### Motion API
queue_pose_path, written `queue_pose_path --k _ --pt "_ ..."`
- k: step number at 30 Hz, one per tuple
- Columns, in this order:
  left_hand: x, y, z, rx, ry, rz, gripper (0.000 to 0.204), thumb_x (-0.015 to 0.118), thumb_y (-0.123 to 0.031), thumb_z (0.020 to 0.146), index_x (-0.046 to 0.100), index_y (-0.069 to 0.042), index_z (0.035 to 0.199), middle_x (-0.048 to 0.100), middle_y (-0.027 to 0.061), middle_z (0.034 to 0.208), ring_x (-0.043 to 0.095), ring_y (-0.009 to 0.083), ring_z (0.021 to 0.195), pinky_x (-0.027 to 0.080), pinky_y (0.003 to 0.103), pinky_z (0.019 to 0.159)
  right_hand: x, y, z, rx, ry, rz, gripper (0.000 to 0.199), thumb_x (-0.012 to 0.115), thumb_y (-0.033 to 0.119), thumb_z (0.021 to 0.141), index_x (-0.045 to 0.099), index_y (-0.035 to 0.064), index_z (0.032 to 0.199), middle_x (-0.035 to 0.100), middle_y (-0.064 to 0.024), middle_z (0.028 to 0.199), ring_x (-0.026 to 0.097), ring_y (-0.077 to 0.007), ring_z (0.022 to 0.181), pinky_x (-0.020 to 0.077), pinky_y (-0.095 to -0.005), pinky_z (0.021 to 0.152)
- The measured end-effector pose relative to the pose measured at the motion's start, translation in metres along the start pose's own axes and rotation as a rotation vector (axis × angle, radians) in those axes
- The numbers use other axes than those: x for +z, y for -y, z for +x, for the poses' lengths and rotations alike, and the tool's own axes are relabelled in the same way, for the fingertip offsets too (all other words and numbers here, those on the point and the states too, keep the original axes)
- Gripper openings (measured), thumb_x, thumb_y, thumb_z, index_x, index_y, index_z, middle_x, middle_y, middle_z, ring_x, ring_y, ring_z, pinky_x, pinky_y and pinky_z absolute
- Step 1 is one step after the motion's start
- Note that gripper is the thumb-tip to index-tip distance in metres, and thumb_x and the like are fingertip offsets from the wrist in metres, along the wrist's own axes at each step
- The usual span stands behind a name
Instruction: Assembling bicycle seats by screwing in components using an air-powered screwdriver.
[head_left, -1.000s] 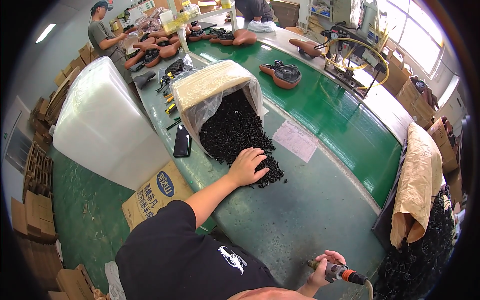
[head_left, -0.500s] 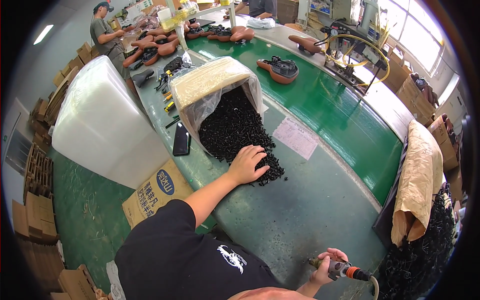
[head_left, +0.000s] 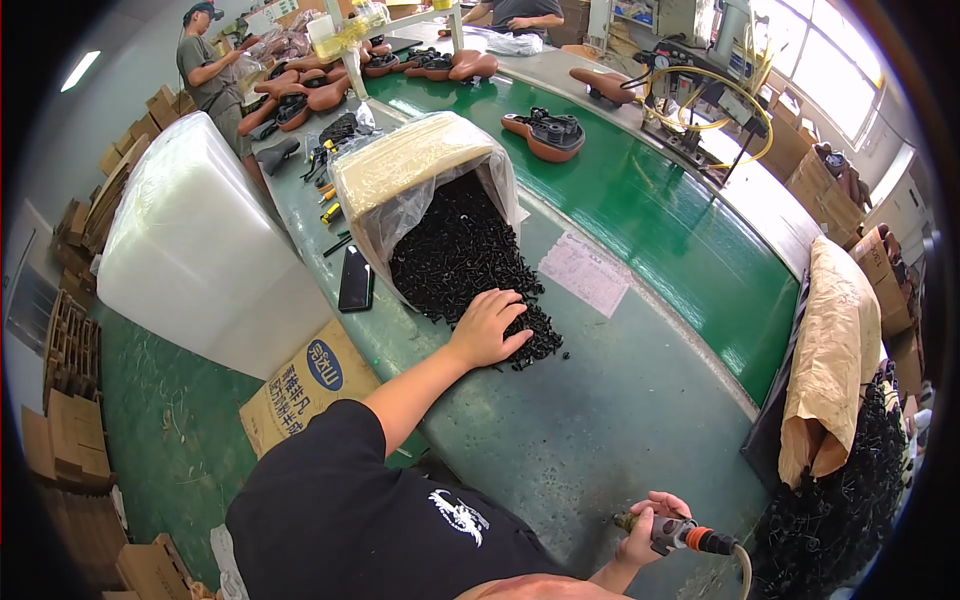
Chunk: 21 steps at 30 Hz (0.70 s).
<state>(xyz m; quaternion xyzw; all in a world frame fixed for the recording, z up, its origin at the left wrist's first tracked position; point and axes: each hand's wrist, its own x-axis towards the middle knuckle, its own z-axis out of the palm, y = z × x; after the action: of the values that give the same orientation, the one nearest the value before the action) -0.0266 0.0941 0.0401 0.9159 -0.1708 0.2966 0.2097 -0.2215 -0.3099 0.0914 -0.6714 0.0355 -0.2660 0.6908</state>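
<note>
— What is shown as the support?
— A grey-green workbench (head_left: 540,420), with a green conveyor belt (head_left: 680,250) set alongside.
— What is laid on the bench?
— A plastic-lined box (head_left: 400,165), tipped on its side; small black screw-like pieces (head_left: 455,255) are spread from its mouth onto the surface. A black phone (head_left: 356,278) and yellow-handled tools (head_left: 331,213) are placed left of it, a paper sheet (head_left: 585,273) right.
— And on the belt?
— A brown saddle (head_left: 547,134), turned underside up.

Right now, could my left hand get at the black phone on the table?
Probably yes: your left hand rests on small black pieces, a little right of the black phone, which lies uncovered.
</note>
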Motion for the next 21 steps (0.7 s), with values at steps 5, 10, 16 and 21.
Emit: queue_pose_path --k 5,10,16,21 --pt "0.0011 0.0007 0.0003 0.002 0.007 0.003 0.044 0.080 -0.038 0.093 0.071 -0.005 0.122 0.066 0.0152 0.133 0.063 0.0358 0.127 0.044 0.051 0.118 -0.0006 0.0006 0.0003 -0.006 0.011 -0.013 0.042 0.062 -0.009 0.084 0.054 -0.0011 0.124 0.068 -0.0195 0.109 0.066 -0.0204 0.071 0.0586 -0.0350 0.073" --pt "0.0028 0.0008 0.0005 0.009 -0.011 0.009 0.044 0.081 -0.037 0.092 0.071 -0.006 0.121 0.066 0.0149 0.133 0.063 0.0359 0.126 0.044 0.050 0.117 -0.0007 0.0001 0.0019 -0.020 0.007 -0.016 0.041 0.063 -0.008 0.084 0.055 -0.0003 0.124 0.069 -0.0186 0.108 0.066 -0.0204 0.071 0.0586 -0.0344 0.072" --pt "0.0009 -0.0003 -0.0001 0.011 -0.022 0.008 0.044 0.081 -0.037 0.092 0.070 -0.006 0.121 0.066 0.0146 0.132 0.063 0.0355 0.126 0.045 0.050 0.117 -0.0013 0.0006 0.0021 -0.021 0.002 -0.020 0.040 0.062 -0.008 0.084 0.055 0.0002 0.123 0.069 -0.0180 0.107 0.067 -0.0204 0.071 0.0583 -0.0336 0.071" --pt "0.0006 -0.0008 0.0006 0.018 -0.023 0.006 0.044 0.081 -0.037 0.092 0.071 -0.005 0.120 0.067 0.0145 0.132 0.064 0.0355 0.125 0.045 0.050 0.116 -0.0020 0.0009 0.0005 -0.016 -0.006 -0.015 0.039 0.062 -0.008 0.085 0.055 -0.0001 0.123 0.069 -0.0182 0.107 0.067 -0.0202 0.071 0.0579 -0.0333 0.070"
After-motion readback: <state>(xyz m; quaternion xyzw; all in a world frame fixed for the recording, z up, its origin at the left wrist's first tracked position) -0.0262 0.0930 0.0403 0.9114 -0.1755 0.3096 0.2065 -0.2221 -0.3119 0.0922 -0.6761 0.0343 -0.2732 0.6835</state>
